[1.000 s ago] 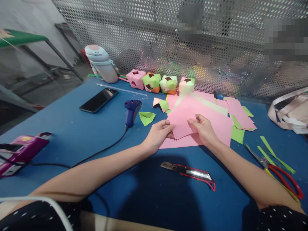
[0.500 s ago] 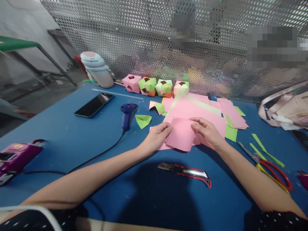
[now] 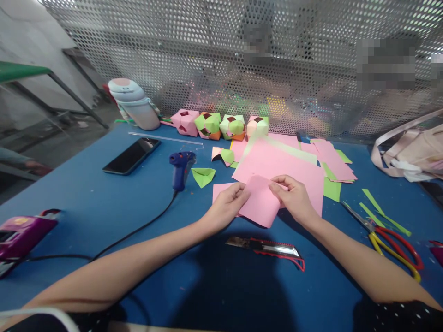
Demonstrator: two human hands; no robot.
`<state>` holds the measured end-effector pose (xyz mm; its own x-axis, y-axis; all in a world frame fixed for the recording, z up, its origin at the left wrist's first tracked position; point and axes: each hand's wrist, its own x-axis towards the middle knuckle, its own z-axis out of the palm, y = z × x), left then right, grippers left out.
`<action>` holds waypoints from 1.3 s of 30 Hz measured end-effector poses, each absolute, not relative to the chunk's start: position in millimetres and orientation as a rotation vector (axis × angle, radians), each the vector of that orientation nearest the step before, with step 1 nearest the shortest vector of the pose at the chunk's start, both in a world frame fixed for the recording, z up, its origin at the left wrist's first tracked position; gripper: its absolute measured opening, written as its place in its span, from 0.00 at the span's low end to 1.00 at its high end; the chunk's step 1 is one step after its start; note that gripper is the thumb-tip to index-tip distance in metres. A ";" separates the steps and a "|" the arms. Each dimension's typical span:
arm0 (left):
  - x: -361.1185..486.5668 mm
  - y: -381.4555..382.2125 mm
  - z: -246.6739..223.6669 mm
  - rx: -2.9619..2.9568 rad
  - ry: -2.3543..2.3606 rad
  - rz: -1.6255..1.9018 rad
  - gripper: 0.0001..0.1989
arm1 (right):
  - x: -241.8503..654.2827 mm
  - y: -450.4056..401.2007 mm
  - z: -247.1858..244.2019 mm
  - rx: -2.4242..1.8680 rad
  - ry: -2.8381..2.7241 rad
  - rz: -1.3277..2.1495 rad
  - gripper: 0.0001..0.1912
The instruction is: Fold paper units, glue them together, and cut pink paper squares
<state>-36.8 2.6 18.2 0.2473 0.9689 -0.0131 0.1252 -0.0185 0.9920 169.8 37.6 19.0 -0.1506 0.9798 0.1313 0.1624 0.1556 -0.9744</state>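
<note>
A small pink sheet of paper [image 3: 260, 203] is raised between my two hands, bent slightly. My left hand [image 3: 226, 203] pinches its left edge, and my right hand [image 3: 292, 193] grips its upper right edge between thumb and fingers. Under and behind it lie larger pink sheets [image 3: 277, 159] on the blue table. A utility knife [image 3: 265, 246] with its blade out rests just in front of my hands. Left of them are a folded green paper piece [image 3: 203, 176] and a blue glue gun [image 3: 180, 170].
Several folded paper cubes [image 3: 209, 125] line the back against a perforated metal panel [image 3: 207, 60]. A phone [image 3: 132, 156], a bottle [image 3: 134, 103] and a purple device [image 3: 26, 235] with a black cord are leftward. Scissors [image 3: 387, 242], green strips [image 3: 386, 212] and a bag [image 3: 411, 147] are rightward.
The small pink sheet has tilted, its lower corner now pointing down toward the knife. Both hands have come slightly nearer to me with it. The view has shifted a little.
</note>
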 end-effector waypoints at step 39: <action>-48.5 24.4 46.6 1.127 1.081 0.981 0.11 | 167.0 56.1 29.1 -1.058 -1.314 1.147 0.08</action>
